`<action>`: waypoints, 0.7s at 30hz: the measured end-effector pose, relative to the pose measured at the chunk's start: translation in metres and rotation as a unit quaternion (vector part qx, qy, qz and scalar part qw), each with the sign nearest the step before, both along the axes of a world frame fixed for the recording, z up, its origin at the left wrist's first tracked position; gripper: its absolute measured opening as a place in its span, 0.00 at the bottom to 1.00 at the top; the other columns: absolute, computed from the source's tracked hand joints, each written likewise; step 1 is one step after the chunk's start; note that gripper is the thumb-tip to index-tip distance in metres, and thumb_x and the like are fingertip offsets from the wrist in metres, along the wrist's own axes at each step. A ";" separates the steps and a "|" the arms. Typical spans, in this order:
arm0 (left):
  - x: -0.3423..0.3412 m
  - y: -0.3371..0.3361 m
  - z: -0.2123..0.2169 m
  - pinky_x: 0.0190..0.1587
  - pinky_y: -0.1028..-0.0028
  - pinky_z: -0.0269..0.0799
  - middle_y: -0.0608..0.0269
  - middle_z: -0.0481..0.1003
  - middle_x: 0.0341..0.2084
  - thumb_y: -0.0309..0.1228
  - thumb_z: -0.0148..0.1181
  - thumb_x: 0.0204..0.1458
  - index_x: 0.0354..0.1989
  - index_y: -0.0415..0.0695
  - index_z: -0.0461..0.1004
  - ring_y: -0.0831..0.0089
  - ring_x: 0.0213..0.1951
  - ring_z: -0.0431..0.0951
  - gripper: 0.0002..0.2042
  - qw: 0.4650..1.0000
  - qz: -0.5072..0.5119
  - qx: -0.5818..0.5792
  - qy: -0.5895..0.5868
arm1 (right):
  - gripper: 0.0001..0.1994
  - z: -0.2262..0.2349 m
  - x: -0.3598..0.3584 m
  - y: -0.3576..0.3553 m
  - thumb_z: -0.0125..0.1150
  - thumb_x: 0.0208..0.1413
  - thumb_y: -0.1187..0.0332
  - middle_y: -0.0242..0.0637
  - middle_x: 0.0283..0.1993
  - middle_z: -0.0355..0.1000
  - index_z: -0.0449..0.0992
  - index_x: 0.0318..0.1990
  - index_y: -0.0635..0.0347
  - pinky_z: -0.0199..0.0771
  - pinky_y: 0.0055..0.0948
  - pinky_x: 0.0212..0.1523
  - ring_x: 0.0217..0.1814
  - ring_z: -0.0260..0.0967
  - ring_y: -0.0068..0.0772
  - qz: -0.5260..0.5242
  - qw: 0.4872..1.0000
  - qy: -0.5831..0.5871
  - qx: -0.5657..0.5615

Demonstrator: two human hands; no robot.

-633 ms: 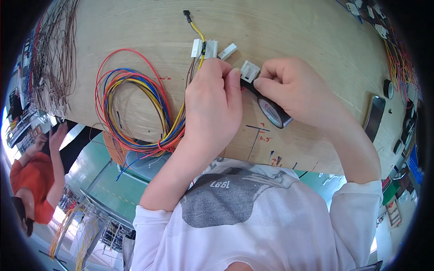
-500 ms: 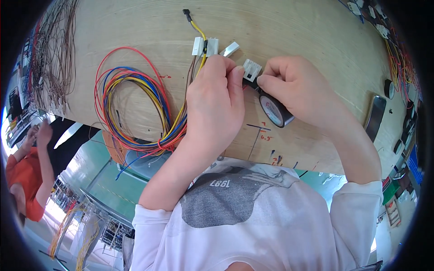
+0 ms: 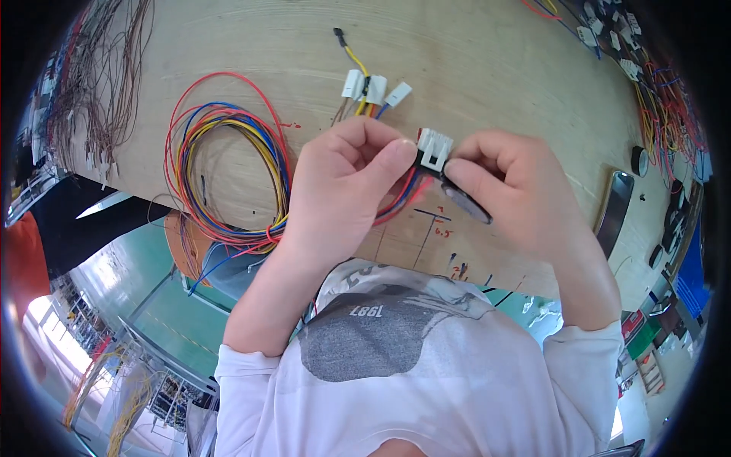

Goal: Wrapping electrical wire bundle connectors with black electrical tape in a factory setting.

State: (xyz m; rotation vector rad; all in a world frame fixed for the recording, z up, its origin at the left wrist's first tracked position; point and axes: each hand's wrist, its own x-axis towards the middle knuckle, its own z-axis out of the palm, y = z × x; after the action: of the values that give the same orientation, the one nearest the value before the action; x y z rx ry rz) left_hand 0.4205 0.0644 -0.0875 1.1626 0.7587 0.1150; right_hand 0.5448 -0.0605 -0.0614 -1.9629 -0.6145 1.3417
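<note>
Between my hands is a white plastic connector (image 3: 437,146), with black tape along its lower edge. Red and blue wires (image 3: 402,196) hang below it. My left hand (image 3: 343,183) is closed, thumb and fingertips pinching the connector's left edge. My right hand (image 3: 512,186) is closed on black tape at the connector's right side. The black tape roll (image 3: 467,204) hangs under the right fingers, seen almost edge-on. Beyond the left hand lie more white connectors (image 3: 376,90) and a yellow wire (image 3: 352,55) with a black end piece.
A coil of red, blue, yellow and brown wires (image 3: 177,164) lies left on the wooden table (image 3: 472,46). Brown wires (image 3: 99,84) hang at the far left. A phone (image 3: 615,209), tape rolls (image 3: 640,161) and bundled wires (image 3: 666,99) lie right. Another person's orange sleeve (image 3: 27,259) shows left.
My hands and the connector have come slightly nearer to me. The tape roll has turned from showing its face to nearly edge-on. Red and blue wires now show below the connector.
</note>
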 end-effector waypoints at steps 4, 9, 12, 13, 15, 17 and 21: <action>-0.007 0.002 0.015 0.24 0.80 0.71 0.61 0.71 0.22 0.26 0.53 0.49 0.29 0.37 0.66 0.79 0.21 0.72 0.05 0.977 0.032 -0.210 -0.006 | 0.10 -0.002 -0.009 -0.002 0.53 0.48 0.69 0.35 0.22 0.68 0.72 0.33 0.69 0.62 0.22 0.25 0.23 0.62 0.19 -0.024 0.992 -0.095 0.084; -0.016 0.006 0.021 0.27 0.80 0.71 0.62 0.71 0.24 0.25 0.55 0.48 0.30 0.36 0.66 0.78 0.24 0.73 0.06 0.979 0.011 -0.193 -0.057 | 0.11 0.020 -0.006 0.015 0.55 0.49 0.69 0.30 0.27 0.70 0.72 0.37 0.67 0.64 0.18 0.28 0.28 0.63 0.16 -0.021 0.989 0.085 0.123; -0.019 0.010 0.022 0.24 0.79 0.71 0.62 0.71 0.24 0.26 0.56 0.48 0.35 0.39 0.62 0.76 0.24 0.73 0.10 0.959 0.026 -0.274 -0.063 | 0.10 0.020 -0.006 0.024 0.57 0.48 0.70 0.31 0.27 0.70 0.72 0.36 0.66 0.65 0.17 0.27 0.27 0.64 0.16 -0.026 0.975 0.182 0.123; -0.020 0.013 0.021 0.23 0.79 0.70 0.61 0.71 0.24 0.27 0.57 0.47 0.37 0.41 0.59 0.75 0.23 0.73 0.13 0.937 0.030 -0.342 -0.061 | 0.09 0.021 -0.006 0.026 0.57 0.48 0.71 0.31 0.26 0.70 0.72 0.36 0.66 0.64 0.16 0.27 0.27 0.64 0.16 -0.034 0.964 0.224 0.137; -0.024 0.017 0.015 0.20 0.80 0.67 0.61 0.69 0.21 0.33 0.56 0.48 0.39 0.43 0.56 0.75 0.20 0.72 0.16 0.924 -0.036 -0.370 -0.087 | 0.08 0.026 -0.007 0.029 0.56 0.48 0.72 0.31 0.26 0.70 0.72 0.36 0.66 0.65 0.16 0.27 0.27 0.64 0.16 -0.038 0.962 0.225 0.148; -0.028 0.016 0.016 0.18 0.80 0.64 0.66 0.68 0.20 0.49 0.45 0.51 0.40 0.43 0.60 0.76 0.19 0.70 0.21 0.962 -0.112 -0.249 -0.018 | 0.08 0.031 -0.011 0.032 0.56 0.48 0.73 0.31 0.26 0.70 0.72 0.35 0.66 0.65 0.17 0.27 0.27 0.65 0.16 -0.037 0.960 0.227 0.160; -0.028 0.023 0.016 0.32 0.73 0.70 0.60 0.70 0.25 0.56 0.32 0.52 0.43 0.39 0.63 0.72 0.30 0.73 0.29 0.939 -0.210 -0.267 0.061 | 0.08 0.034 -0.020 0.026 0.57 0.46 0.77 0.32 0.29 0.68 0.72 0.35 0.66 0.62 0.17 0.27 0.28 0.62 0.16 0.009 0.973 0.065 0.223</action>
State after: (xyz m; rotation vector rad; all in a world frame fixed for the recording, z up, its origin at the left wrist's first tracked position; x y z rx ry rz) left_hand 0.3925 0.0874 -0.0718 0.7888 0.5809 -0.4997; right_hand 0.5250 -0.0340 -0.0271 -1.4999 -0.7926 1.2055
